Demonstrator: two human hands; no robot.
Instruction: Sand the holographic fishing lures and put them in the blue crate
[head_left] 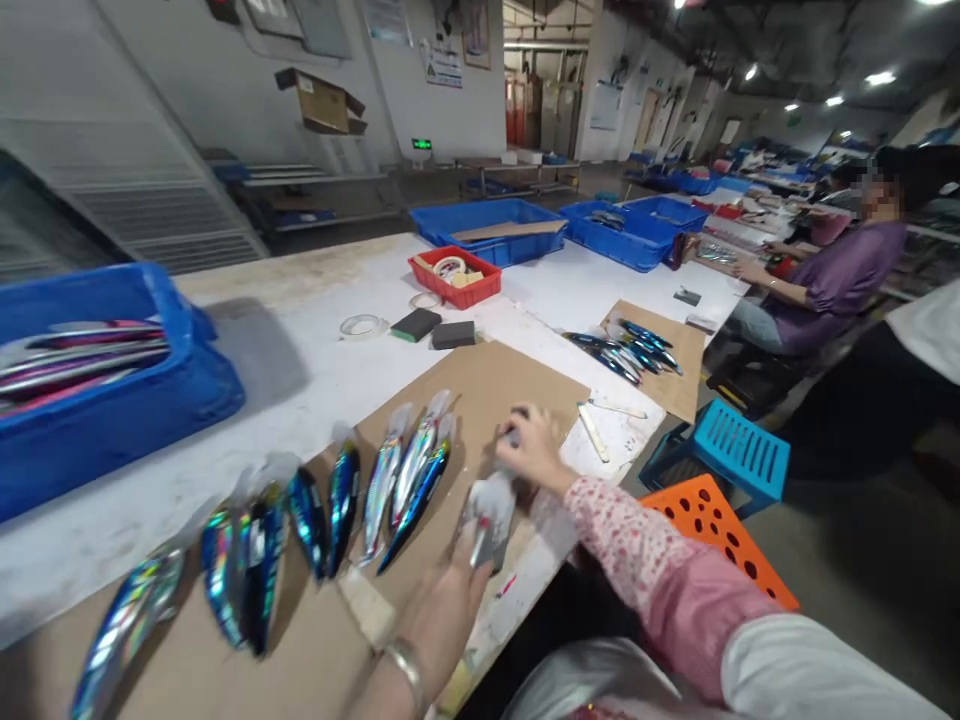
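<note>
My right hand [536, 448], in a pink patterned sleeve, is closed with curled fingers around a small dark piece above the cardboard sheet [480, 380]. My left hand [448, 592], a bracelet on its wrist, is closed near the table's front edge on something blurred, pale and grey. Between the hands lies a whitish, partly see-through shape [495, 495], too smeared to name. Left of them, shiny blue fishing lures with clear lips rest in a row on the cardboard; a pair of lures [420, 470] is nearest. A pale flat block [365, 605] sits beside my left wrist.
A blue bin [202, 370] of lures stands left. Behind the cardboard are two dark sanding blocks [454, 335], a tape roll [362, 327] and a red tray [457, 285]. More lures [626, 350] lie right. Blue and orange stools [720, 530] stand beside the table; a co-worker sits beyond.
</note>
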